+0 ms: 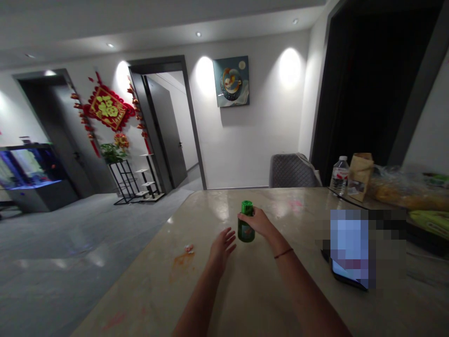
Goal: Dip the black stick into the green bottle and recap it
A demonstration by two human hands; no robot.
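Right hand [257,221] grips green bottle [246,223] on table [266,290]; left hand [221,245] near.

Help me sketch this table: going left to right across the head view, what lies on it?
Orange stain → left hand → green bottle in the grip of the right hand → water bottle → brown paper bag.
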